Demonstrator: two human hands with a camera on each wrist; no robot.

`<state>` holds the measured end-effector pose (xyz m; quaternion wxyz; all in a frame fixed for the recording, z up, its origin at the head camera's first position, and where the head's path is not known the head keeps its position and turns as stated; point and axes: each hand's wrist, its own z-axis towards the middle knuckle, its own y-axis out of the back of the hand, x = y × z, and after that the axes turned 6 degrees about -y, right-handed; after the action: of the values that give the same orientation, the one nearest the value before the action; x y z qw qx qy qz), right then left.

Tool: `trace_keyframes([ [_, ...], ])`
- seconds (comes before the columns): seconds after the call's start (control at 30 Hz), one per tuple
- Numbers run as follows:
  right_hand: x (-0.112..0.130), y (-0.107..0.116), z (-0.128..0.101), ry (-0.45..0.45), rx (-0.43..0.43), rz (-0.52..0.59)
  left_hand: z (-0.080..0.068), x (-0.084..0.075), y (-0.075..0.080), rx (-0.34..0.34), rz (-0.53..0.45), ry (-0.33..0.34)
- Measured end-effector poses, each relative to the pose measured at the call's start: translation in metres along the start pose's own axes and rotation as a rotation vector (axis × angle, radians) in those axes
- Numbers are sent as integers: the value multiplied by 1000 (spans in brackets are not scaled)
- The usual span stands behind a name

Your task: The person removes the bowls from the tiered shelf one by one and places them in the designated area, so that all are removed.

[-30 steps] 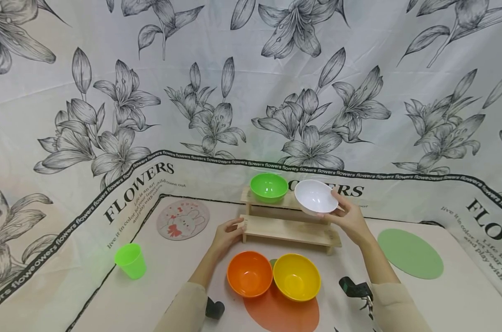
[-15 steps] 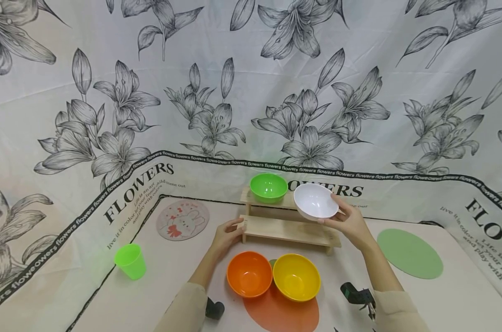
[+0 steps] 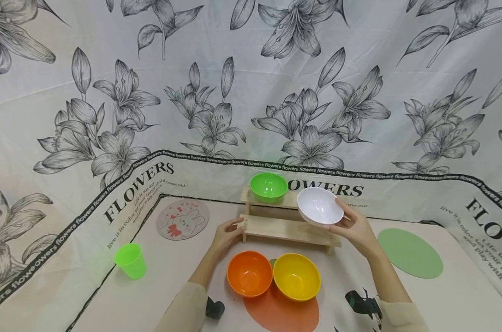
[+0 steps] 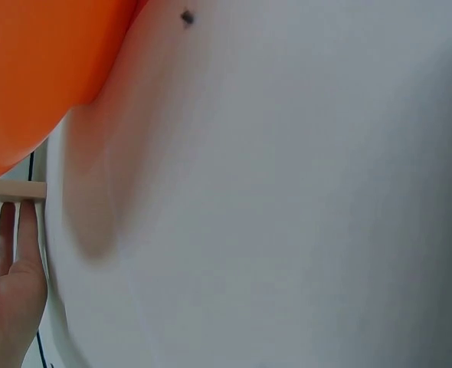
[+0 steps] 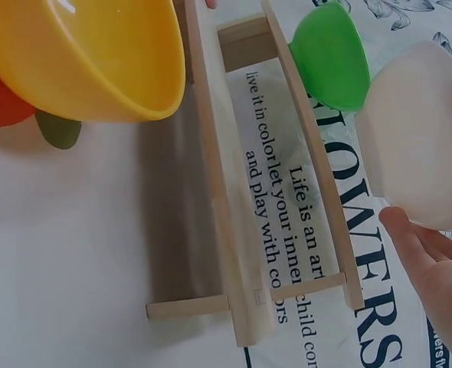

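Note:
My right hand (image 3: 352, 226) grips a white bowl (image 3: 319, 206) by its rim and holds it tilted in the air, just above the right end of a two-step wooden rack (image 3: 290, 229). The same white bowl (image 5: 421, 138) fills the right side of the right wrist view, with my fingers (image 5: 433, 264) below it. A green bowl (image 3: 269, 186) stands on the rack's upper step at the left. My left hand (image 3: 228, 235) rests with straight fingers (image 4: 15, 245) against the left end of the rack's lower step (image 4: 11, 192).
An orange bowl (image 3: 249, 273) and a yellow bowl (image 3: 296, 276) stand side by side in front of the rack, over an orange mat (image 3: 282, 313). A green cup (image 3: 130, 261) stands at the left, a round rabbit coaster (image 3: 183, 219) behind it, a green oval mat (image 3: 410, 253) at the right.
My right hand has carried the white bowl a little down and to the right, off the rack's upper step. The left hand has stayed on the rack.

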<state>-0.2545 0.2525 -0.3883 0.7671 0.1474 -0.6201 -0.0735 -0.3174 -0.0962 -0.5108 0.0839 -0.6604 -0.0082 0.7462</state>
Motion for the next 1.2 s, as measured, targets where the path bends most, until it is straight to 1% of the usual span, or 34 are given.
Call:
trace_keyframes([
  [0.33, -4, 6, -16, -27, 0, -10, -1, -2, -1, -2, -7, -3],
  [0.57, -7, 9, -26, -36, -1, 9, -1, -3, -1, 4, -10, -10],
  [0.73, -12, 10, -33, -19, -2, 22, -1, -1, 0, 1, -17, -2],
  [0.83, -15, 12, -36, -13, -5, 13, 0, 0, 0, 0, -15, 0],
  [1.07, -14, 13, -46, -43, -11, 37, 0, 0, 0, 4, -6, -3],
  [1.13, -18, 14, -48, -40, -11, 56, 0, 0, 0, 8, -9, -2],
  [1.2, -27, 16, -49, -24, -5, 61, 0, 0, 0, 13, -11, -5],
])
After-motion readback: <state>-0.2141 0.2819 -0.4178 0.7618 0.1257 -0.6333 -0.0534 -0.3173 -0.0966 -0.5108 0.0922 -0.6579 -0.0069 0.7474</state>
